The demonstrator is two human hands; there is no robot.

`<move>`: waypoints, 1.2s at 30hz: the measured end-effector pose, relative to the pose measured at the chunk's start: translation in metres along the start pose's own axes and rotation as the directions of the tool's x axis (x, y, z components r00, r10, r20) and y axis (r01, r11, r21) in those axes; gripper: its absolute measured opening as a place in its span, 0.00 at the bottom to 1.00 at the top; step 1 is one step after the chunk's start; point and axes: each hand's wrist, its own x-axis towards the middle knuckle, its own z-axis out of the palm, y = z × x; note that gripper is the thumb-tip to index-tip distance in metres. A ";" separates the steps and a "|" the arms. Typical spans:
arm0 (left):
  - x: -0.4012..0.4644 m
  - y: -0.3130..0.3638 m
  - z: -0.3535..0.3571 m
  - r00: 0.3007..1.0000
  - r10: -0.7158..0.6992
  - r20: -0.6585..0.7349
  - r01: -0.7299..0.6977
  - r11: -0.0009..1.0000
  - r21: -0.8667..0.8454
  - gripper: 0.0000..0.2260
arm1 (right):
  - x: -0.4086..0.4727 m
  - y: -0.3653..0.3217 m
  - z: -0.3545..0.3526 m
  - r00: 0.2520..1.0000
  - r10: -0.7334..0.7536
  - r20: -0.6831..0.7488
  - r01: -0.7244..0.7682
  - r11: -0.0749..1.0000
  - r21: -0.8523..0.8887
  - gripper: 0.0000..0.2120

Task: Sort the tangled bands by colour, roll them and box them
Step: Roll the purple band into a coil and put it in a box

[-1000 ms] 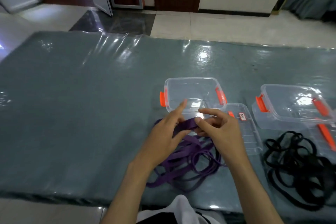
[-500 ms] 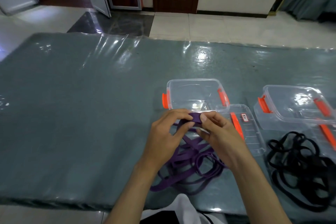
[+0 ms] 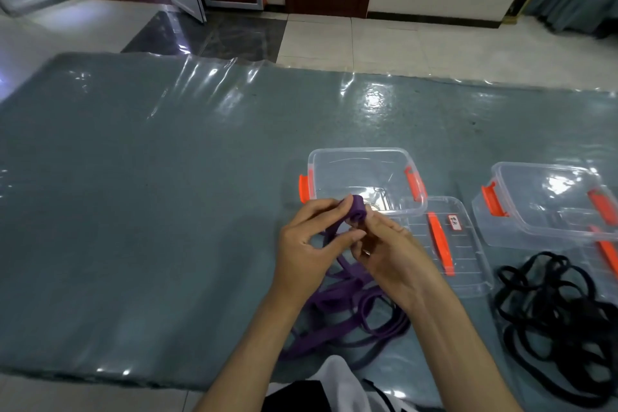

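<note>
A small tight roll of purple band [image 3: 357, 213] sits between my two hands, just in front of an open clear box [image 3: 363, 159] with orange clips. My left hand [image 3: 309, 244] pinches the band where it feeds into the roll. My right hand [image 3: 391, 251] holds the roll with thumb and fingertips. The loose tail runs down to a tangle of purple bands [image 3: 347, 311] on the table. A pile of black bands [image 3: 561, 311] lies at the right.
A clear lid [image 3: 448, 244] with an orange handle and a label lies right of my hands. A second clear box [image 3: 548, 204] stands at the far right. The table [image 3: 133, 210] has a shiny grey-green plastic cover.
The flat purple band end held between my hands has become a small roll. Both hands have closed in around it and risen slightly toward the box.
</note>
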 end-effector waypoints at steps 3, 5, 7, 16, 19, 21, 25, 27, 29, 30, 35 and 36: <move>0.007 -0.003 0.000 1.000 0.000 -0.011 0.000 1.000 0.017 0.21 | 0.007 0.001 0.000 1.000 0.005 -0.024 -0.008 0.992 -0.126 0.12; 0.011 -0.003 0.001 1.000 0.010 -0.003 -0.010 1.000 0.022 0.21 | 0.012 0.003 -0.002 0.999 -0.005 -0.051 -0.004 0.986 -0.168 0.15; 0.014 -0.002 0.001 1.000 -0.010 0.005 0.010 1.000 0.010 0.20 | 0.017 0.003 -0.004 0.996 -0.039 -0.077 0.018 0.968 -0.252 0.16; 0.026 -0.004 0.000 0.987 -0.108 0.118 0.114 0.992 -0.049 0.21 | 0.021 -0.014 -0.006 0.873 -0.478 0.097 0.451 0.713 -0.538 0.11; 0.027 0.001 -0.003 0.982 -0.102 0.161 0.116 0.990 -0.081 0.20 | 0.017 -0.022 -0.009 0.832 -0.521 0.191 0.514 0.594 -0.619 0.12; 0.027 0.005 -0.003 0.977 -0.106 0.184 0.126 0.987 -0.100 0.20 | 0.016 -0.024 -0.014 0.813 -0.555 0.176 0.514 0.542 -0.665 0.14; 0.023 0.013 0.003 0.980 -0.147 0.135 0.169 0.971 -0.166 0.23 | 0.010 -0.024 -0.018 0.781 -0.594 0.194 0.555 0.516 -0.653 0.14; 0.021 0.019 0.006 0.979 -0.185 0.087 0.200 0.954 -0.226 0.25 | 0.005 -0.024 -0.015 0.770 -0.608 0.194 0.592 0.567 -0.573 0.12; 0.019 0.026 0.008 0.979 -0.199 0.038 0.202 0.935 -0.290 0.23 | 0.000 -0.023 -0.010 0.775 -0.604 0.185 0.607 0.633 -0.480 0.09; 0.017 0.029 0.008 0.980 -0.199 0.016 0.194 0.929 -0.314 0.21 | -0.002 -0.021 -0.008 0.782 -0.598 0.174 0.604 0.658 -0.450 0.08; 0.011 0.037 0.003 0.981 -0.191 -0.021 0.173 0.929 -0.328 0.12 | -0.008 -0.011 -0.009 0.783 -0.612 0.110 0.591 0.678 -0.436 0.08; 0.011 0.039 0.002 0.983 -0.182 -0.024 0.166 0.935 -0.314 0.11 | -0.010 -0.012 -0.010 0.780 -0.614 0.123 0.595 0.666 -0.451 0.08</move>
